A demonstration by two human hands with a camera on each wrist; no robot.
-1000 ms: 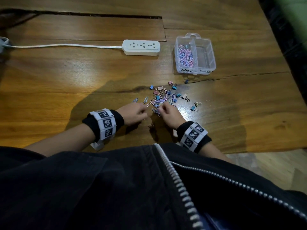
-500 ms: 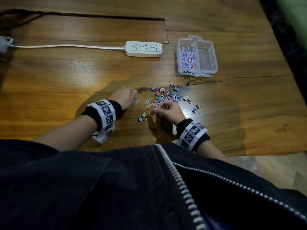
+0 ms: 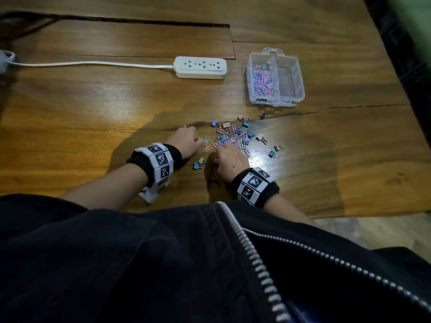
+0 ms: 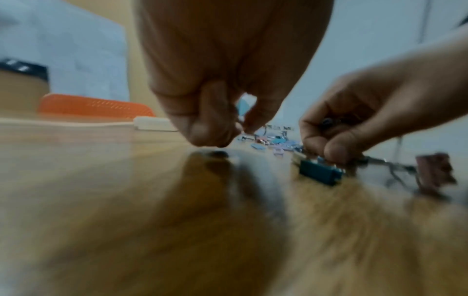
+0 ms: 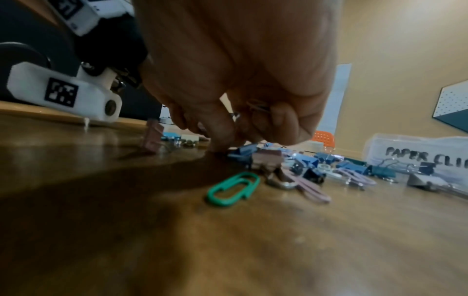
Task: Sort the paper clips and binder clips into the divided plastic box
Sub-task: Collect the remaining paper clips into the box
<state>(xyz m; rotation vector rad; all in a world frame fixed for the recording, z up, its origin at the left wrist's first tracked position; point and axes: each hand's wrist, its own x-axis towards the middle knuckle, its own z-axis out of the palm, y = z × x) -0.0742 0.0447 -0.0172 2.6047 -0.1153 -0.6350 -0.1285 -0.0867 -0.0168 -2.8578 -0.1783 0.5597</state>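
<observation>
Loose paper clips and small binder clips (image 3: pixel 235 136) lie in a pile on the wooden table (image 3: pixel 93 108). My left hand (image 3: pixel 187 139) sits at the pile's left edge, fingers curled, and a purple paper clip (image 3: pixel 185 126) sticks out beyond it. In the left wrist view its fingertips (image 4: pixel 210 132) pinch together just above the wood. My right hand (image 3: pixel 225 152) is curled over the pile's near side. Thin wire clips (image 5: pixel 258 107) show inside its fingers, and one fingertip (image 5: pixel 220 143) touches the table. The divided clear box (image 3: pixel 300 73) stands farther back right, paper clips (image 3: pixel 262 80) in its left compartment.
A white power strip (image 3: pixel 200 67) with its cable lies left of the box. Two binder clips (image 3: pixel 199 163) sit between my wrists, another (image 3: pixel 215 179) beside the right wrist. A green paper clip (image 5: pixel 233 188) lies near the right hand. The table's front edge is close below my arms.
My left hand moved away from the right hand, forward and to the left, uncovering two binder clips. My right hand shifted slightly forward onto the pile.
</observation>
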